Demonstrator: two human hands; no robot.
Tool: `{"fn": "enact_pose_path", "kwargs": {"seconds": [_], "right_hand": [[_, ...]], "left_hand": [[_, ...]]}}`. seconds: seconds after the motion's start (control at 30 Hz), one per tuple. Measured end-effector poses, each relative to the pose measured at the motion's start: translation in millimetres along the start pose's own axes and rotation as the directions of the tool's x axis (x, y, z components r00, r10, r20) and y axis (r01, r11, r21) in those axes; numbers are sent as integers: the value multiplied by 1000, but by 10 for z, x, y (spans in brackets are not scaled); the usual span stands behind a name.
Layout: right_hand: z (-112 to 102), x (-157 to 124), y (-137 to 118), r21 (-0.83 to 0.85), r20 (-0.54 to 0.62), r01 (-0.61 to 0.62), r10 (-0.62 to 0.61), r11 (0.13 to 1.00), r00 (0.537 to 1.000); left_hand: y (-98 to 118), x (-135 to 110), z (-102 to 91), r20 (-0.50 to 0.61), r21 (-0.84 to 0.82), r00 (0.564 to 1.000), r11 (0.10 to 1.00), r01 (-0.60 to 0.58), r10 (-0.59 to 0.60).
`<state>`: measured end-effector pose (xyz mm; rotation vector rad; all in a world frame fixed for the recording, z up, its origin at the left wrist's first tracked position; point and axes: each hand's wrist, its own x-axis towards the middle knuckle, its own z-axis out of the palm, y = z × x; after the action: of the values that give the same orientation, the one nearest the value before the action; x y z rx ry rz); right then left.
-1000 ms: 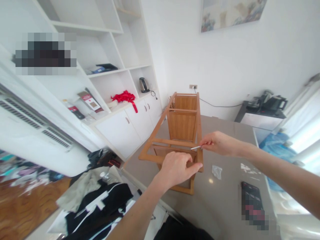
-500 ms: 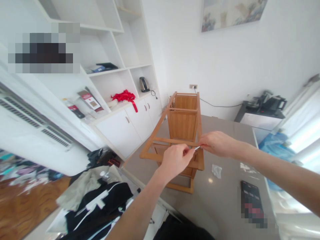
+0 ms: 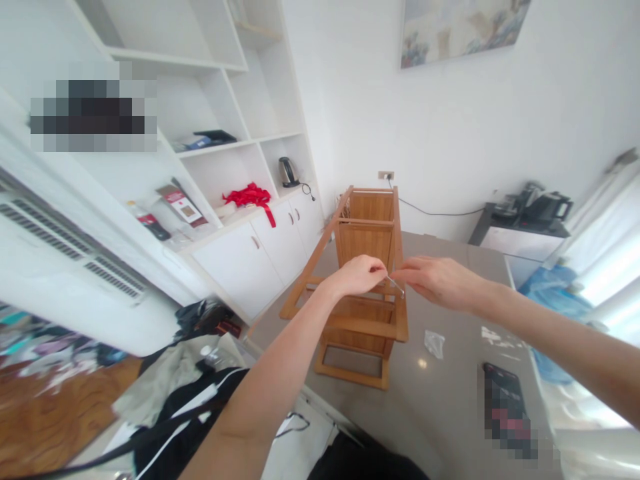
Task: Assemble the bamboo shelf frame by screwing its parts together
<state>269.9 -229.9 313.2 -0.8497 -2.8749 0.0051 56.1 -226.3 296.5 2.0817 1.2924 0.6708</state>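
My left hand (image 3: 361, 273) is closed in a pinch on a thin metal rod that looks like a hex key (image 3: 395, 285). It slants down to the right, and its far end meets the side rail of a wooden frame (image 3: 370, 328). My right hand (image 3: 434, 280) is just right of the rod, fingers stretched toward it and nothing visible in them; whether the fingertips touch the rod, I cannot tell. The frame, with slatted panels (image 3: 367, 247), lies on the grey table, partly hidden behind my left hand and forearm.
On the grey table (image 3: 440, 413) lie a small clear plastic bag (image 3: 434, 344) and a phone (image 3: 506, 403). Clothes (image 3: 165, 387) are piled at the lower left. White shelves hold red ribbon (image 3: 250, 195) and a kettle (image 3: 289, 172). Another kettle (image 3: 550, 205) stands at the back right.
My left hand has moved up and right, still holding the rod, which now slants down to the right. My right hand's fingers have left their pinch and stretched out.
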Motion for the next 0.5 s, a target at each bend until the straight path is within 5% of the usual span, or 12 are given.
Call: {"fn": "enact_pose_path", "kwargs": {"seconds": [0.2, 0.33, 0.4, 0.5], "right_hand": [[-28, 67, 72, -133, 45, 180, -176, 975, 983], [-69, 78, 50, -157, 90, 161, -149, 974, 985], [-80, 56, 25, -146, 117, 84, -67, 986, 991], [-75, 13, -13, -80, 109, -87, 96, 993, 989]], "left_hand": [[20, 269, 68, 136, -69, 990, 997, -20, 29], [44, 183, 164, -62, 42, 996, 997, -62, 64], [61, 45, 209, -193, 111, 977, 991, -71, 92], [103, -201, 264, -248, 157, 963, 985, -69, 107]]}}
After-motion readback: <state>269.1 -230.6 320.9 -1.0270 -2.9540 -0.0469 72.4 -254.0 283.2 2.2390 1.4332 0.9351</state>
